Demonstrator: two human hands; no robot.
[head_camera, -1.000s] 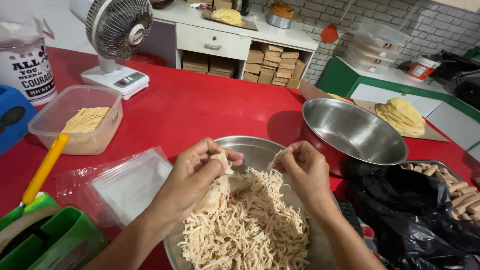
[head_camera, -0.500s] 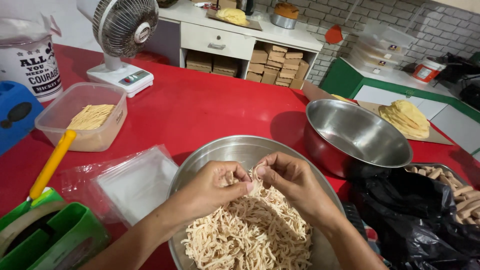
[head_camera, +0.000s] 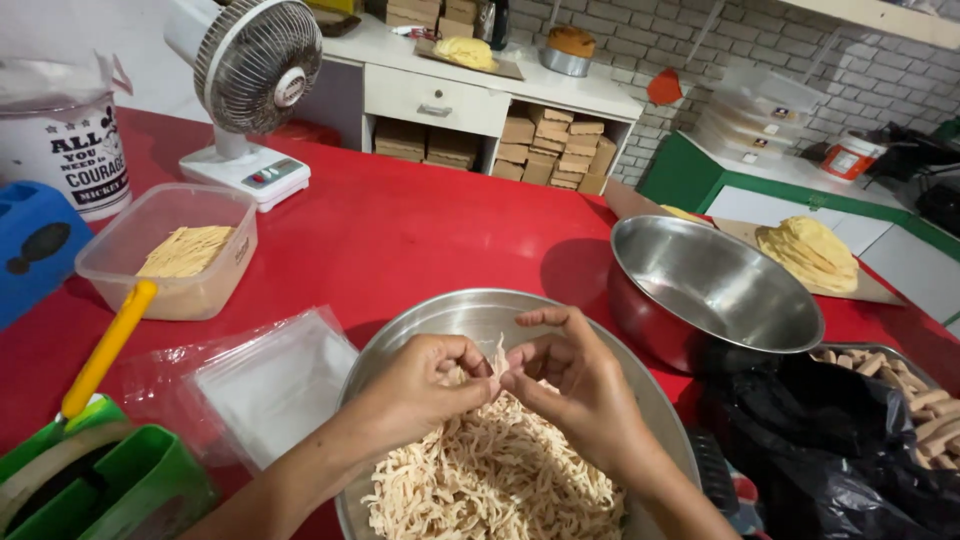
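Observation:
A wide steel bowl (head_camera: 455, 318) on the red table holds a heap of pale shredded strips (head_camera: 495, 480). Over the heap, my left hand (head_camera: 425, 380) and my right hand (head_camera: 575, 385) meet fingertip to fingertip. Both pinch the same small pale piece between thumb and fingers, just above the strips. My forearms come in from the lower edge of the view.
An empty steel bowl (head_camera: 715, 290) sits to the right, beside a black plastic bag (head_camera: 830, 450) and a tray of finger-shaped rolls (head_camera: 925, 400). Left are clear plastic bags (head_camera: 255, 385), a plastic tub (head_camera: 165, 255) with yellowish strips, a yellow-handled tool (head_camera: 105, 345), a green holder (head_camera: 95, 490) and a fan (head_camera: 250, 80).
My hands, a hand's width apart holding a larger pale piece a second ago, have come together at the fingertips over the heap.

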